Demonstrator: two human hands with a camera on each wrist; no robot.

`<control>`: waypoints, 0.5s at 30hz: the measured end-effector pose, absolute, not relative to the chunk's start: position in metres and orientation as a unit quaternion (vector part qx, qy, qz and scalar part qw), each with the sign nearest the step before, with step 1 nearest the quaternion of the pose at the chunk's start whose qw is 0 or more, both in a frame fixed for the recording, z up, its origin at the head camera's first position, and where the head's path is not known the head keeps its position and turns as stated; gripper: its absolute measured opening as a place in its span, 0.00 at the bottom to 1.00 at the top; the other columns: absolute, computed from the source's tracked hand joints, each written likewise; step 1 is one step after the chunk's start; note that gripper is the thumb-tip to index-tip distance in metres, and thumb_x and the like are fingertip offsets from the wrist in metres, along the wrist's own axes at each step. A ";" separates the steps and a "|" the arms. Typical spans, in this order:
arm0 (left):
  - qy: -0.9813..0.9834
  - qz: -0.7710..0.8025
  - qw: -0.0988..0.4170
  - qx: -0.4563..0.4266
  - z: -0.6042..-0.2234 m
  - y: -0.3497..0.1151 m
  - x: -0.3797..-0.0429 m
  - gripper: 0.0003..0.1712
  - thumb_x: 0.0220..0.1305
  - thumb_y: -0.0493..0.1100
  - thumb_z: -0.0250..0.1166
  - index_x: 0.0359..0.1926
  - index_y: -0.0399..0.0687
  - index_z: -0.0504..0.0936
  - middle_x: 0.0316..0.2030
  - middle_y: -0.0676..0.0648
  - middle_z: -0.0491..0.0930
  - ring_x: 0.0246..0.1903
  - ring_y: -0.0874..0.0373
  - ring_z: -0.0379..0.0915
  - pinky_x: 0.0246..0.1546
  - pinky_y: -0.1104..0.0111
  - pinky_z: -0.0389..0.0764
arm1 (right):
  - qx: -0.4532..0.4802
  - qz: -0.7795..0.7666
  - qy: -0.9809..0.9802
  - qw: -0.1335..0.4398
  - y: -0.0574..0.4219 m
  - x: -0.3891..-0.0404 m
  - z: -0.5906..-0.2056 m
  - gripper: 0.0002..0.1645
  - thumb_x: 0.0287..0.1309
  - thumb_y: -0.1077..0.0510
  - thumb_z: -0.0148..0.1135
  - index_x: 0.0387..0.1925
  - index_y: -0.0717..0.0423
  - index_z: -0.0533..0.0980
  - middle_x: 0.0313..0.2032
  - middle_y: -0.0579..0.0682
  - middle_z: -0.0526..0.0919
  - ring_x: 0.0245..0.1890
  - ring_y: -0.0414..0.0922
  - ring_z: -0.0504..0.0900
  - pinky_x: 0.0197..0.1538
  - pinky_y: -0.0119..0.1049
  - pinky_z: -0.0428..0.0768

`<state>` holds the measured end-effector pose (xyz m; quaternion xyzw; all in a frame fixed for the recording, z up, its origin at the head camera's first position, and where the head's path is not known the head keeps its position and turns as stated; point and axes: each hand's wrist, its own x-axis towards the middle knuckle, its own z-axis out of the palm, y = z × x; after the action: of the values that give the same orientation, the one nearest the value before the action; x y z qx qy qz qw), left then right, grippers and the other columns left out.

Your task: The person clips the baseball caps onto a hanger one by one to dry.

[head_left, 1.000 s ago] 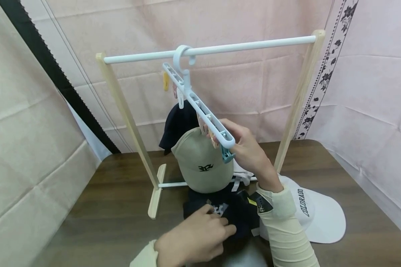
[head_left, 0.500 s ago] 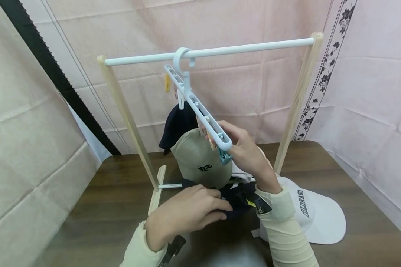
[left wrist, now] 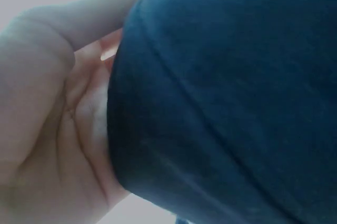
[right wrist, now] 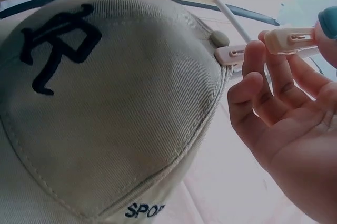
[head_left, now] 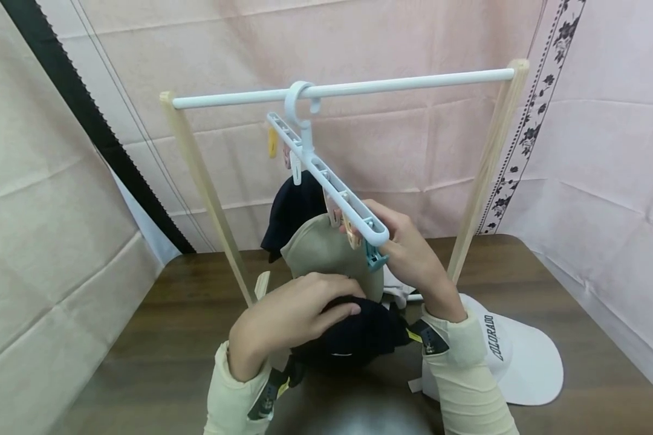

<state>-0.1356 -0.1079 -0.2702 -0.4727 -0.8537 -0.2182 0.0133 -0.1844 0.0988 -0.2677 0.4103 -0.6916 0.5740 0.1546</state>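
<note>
Your left grip (head_left: 305, 308): curled round navy cap (head_left: 359, 329) | your right grip (head_left: 408, 251): pinching peach clip (right wrist: 281, 42) under pale-blue hanger (head_left: 307, 156) | pink clip (right wrist: 226, 56) just beside touches beige cap (head_left: 326, 248)

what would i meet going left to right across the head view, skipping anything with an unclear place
Black band on the backdrop → left wooden post → left hand → right hand → white cap with dark lettering
</note>
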 end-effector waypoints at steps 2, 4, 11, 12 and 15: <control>-0.857 -0.218 0.020 -0.466 -0.270 -0.108 -0.140 0.07 0.74 0.46 0.59 0.47 0.55 0.82 0.39 0.62 0.80 0.36 0.70 0.74 0.43 0.74 0.78 | 0.408 0.572 -0.694 0.156 0.100 -0.185 -0.266 0.07 0.70 0.65 0.53 0.45 0.61 0.75 0.42 0.53 0.82 0.44 0.50 0.79 0.48 0.39 0.75; -0.858 -0.221 0.025 -0.462 -0.271 -0.109 -0.145 0.07 0.74 0.46 0.58 0.46 0.56 0.81 0.38 0.63 0.80 0.36 0.70 0.74 0.43 0.75 0.78 | 0.399 0.569 -0.702 0.155 0.103 -0.184 -0.266 0.08 0.70 0.66 0.53 0.47 0.60 0.76 0.42 0.54 0.82 0.43 0.49 0.78 0.48 0.38 0.75; -0.846 -0.264 0.014 -0.463 -0.279 -0.114 -0.157 0.08 0.72 0.47 0.60 0.48 0.54 0.81 0.41 0.62 0.81 0.40 0.70 0.74 0.48 0.74 0.78 | 0.390 0.575 -0.708 0.125 0.103 -0.185 -0.269 0.15 0.69 0.66 0.53 0.55 0.60 0.75 0.45 0.57 0.82 0.47 0.50 0.79 0.50 0.39 0.74; -0.843 -0.269 0.012 -0.465 -0.280 -0.115 -0.158 0.08 0.72 0.48 0.61 0.47 0.54 0.82 0.41 0.61 0.81 0.40 0.70 0.74 0.48 0.74 0.78 | 0.387 0.572 -0.712 0.128 0.103 -0.185 -0.269 0.15 0.69 0.66 0.53 0.54 0.59 0.76 0.45 0.55 0.81 0.46 0.49 0.78 0.50 0.39 0.74; -0.840 -0.273 0.018 -0.468 -0.284 -0.116 -0.161 0.10 0.69 0.50 0.64 0.47 0.54 0.82 0.40 0.62 0.80 0.40 0.70 0.74 0.47 0.74 0.78 | 0.375 0.564 -0.722 0.142 0.104 -0.187 -0.269 0.12 0.68 0.67 0.53 0.50 0.57 0.77 0.42 0.52 0.80 0.42 0.48 0.76 0.47 0.39 0.73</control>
<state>-0.1614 -0.1159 -0.2837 -0.4679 -0.8404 -0.2729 0.0182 -0.1870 0.1036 -0.2692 0.3754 -0.7218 0.5637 0.1425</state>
